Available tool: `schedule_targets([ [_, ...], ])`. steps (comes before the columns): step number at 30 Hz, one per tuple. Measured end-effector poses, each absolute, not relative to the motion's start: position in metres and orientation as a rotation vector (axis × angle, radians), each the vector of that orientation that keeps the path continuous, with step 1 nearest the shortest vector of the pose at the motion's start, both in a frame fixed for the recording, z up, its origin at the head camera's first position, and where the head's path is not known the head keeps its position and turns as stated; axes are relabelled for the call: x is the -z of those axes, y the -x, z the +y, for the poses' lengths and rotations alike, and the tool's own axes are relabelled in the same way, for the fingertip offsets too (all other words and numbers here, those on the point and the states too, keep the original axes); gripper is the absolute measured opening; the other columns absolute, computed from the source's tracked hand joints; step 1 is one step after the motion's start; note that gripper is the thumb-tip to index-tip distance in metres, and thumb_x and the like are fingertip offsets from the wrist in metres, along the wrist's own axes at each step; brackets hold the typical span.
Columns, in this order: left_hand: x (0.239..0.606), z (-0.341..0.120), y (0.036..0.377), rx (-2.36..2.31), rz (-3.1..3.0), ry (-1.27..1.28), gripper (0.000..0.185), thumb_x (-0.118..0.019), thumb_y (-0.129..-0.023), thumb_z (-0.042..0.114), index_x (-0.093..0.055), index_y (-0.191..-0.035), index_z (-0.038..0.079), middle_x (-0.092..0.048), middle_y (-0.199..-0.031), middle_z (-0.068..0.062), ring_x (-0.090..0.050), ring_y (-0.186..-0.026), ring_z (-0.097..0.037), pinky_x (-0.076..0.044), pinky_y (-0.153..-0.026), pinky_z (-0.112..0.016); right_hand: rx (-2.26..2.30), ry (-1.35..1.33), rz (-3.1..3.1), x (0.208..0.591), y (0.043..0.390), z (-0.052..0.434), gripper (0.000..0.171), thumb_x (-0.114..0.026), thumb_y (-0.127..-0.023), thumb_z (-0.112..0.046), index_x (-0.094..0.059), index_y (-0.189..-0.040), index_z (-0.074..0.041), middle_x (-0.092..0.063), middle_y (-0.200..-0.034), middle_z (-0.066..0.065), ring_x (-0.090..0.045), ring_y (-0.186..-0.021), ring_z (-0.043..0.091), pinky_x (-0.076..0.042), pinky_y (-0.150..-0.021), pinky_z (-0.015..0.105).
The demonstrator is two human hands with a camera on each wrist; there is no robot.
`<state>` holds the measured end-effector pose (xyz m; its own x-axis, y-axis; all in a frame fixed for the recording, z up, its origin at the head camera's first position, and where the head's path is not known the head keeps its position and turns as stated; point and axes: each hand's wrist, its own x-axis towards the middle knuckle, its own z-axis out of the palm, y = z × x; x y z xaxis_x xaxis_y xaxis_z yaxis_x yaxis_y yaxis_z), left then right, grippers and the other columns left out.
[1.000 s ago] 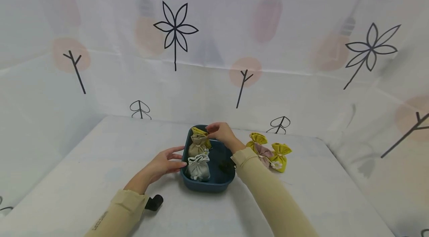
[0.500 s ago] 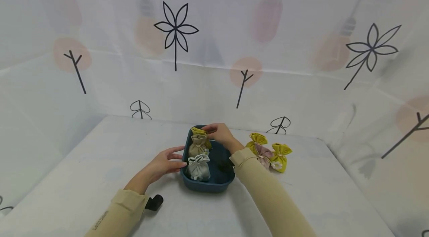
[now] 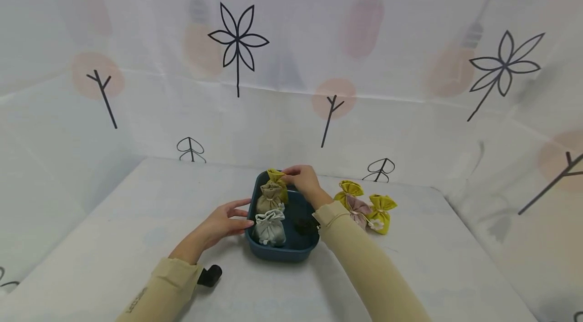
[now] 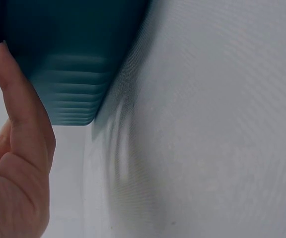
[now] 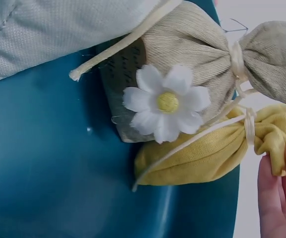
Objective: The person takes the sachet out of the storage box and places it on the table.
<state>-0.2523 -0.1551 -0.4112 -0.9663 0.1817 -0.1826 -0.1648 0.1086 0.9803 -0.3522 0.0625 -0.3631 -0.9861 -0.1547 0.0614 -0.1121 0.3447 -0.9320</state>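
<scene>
Left hand (image 3: pixel 221 223): fingers straight, pressed against teal tub (image 3: pixel 282 251) left wall, steadying it.
Right hand (image 3: pixel 304 183): fingers pinching yellow sachet (image 3: pixel 276 180) top, standing it at tub's far edge.

I can make out dark print on the beige pouch (image 5: pixel 192 54) and the left sleeve (image 3: pixel 155 291), but neither is readable.
</scene>
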Motion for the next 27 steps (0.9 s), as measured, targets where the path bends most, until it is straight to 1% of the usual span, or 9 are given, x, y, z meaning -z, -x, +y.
schedule_targets([
  [6, 0.412, -0.155, 0.252, -1.939, 2.123, -0.035, 0.072, -0.076, -0.078, 0.012, -0.04, -0.141, 0.01, -0.052, -0.12, -0.018, -0.061, -0.086, -0.019, -0.053, -0.077, -0.033, 1.854, 0.178, 2.51, 0.36, 0.35, 0.069, 0.016, -0.065, -0.086, -0.002, -0.068, -0.101, 0.003, -0.065, -0.098, 0.014, -0.063, -0.088, 0.025, -0.052, -0.079, 0.034],
  [9, 0.411, -0.155, 0.252, -1.935, 2.132, -0.027, 0.072, -0.076, -0.078, 0.012, -0.041, -0.14, 0.01, -0.053, -0.119, -0.018, -0.062, -0.086, -0.019, -0.053, -0.077, -0.034, 1.913, 0.181, 2.463, 0.356, 0.348, 0.072, 0.017, -0.064, -0.087, 0.0, -0.067, -0.103, 0.006, -0.064, -0.1, 0.017, -0.062, -0.09, 0.026, -0.052, -0.081, 0.034],
  [13, 0.41, -0.155, 0.251, -1.934, 2.14, -0.019, 0.072, -0.076, -0.077, 0.012, -0.042, -0.14, 0.01, -0.053, -0.119, -0.017, -0.061, -0.086, -0.019, -0.053, -0.077, -0.034, 1.973, 0.196, 2.434, 0.349, 0.344, 0.075, 0.017, -0.064, -0.086, 0.001, -0.066, -0.102, 0.007, -0.064, -0.1, 0.018, -0.063, -0.089, 0.026, -0.052, -0.079, 0.034],
  [19, 0.409, -0.156, 0.25, -1.933, 2.152, -0.014, 0.072, -0.076, -0.078, 0.011, -0.041, -0.14, 0.009, -0.053, -0.12, -0.018, -0.061, -0.087, -0.02, -0.053, -0.077, -0.034, 1.957, 0.209, 2.472, 0.34, 0.337, 0.077, 0.015, -0.064, -0.087, -0.002, -0.067, -0.1, 0.005, -0.064, -0.097, 0.015, -0.062, -0.088, 0.024, -0.052, -0.079, 0.033],
  [23, 0.408, -0.156, 0.249, -1.931, 2.154, -0.027, 0.072, -0.076, -0.078, 0.012, -0.041, -0.14, 0.009, -0.053, -0.12, -0.018, -0.061, -0.087, -0.02, -0.053, -0.077, -0.035, 1.936, 0.201, 2.517, 0.336, 0.331, 0.08, 0.014, -0.064, -0.088, -0.005, -0.068, -0.1, 0.001, -0.064, -0.096, 0.013, -0.061, -0.087, 0.023, -0.052, -0.08, 0.033],
  [27, 0.408, -0.155, 0.25, -1.935, 2.152, -0.032, 0.071, -0.076, -0.078, 0.011, -0.041, -0.14, 0.009, -0.053, -0.119, -0.018, -0.062, -0.086, -0.02, -0.053, -0.076, -0.034, 1.935, 0.212, 2.528, 0.333, 0.324, 0.082, 0.014, -0.064, -0.088, -0.005, -0.068, -0.1, 0.0, -0.064, -0.096, 0.012, -0.061, -0.087, 0.023, -0.051, -0.08, 0.034],
])
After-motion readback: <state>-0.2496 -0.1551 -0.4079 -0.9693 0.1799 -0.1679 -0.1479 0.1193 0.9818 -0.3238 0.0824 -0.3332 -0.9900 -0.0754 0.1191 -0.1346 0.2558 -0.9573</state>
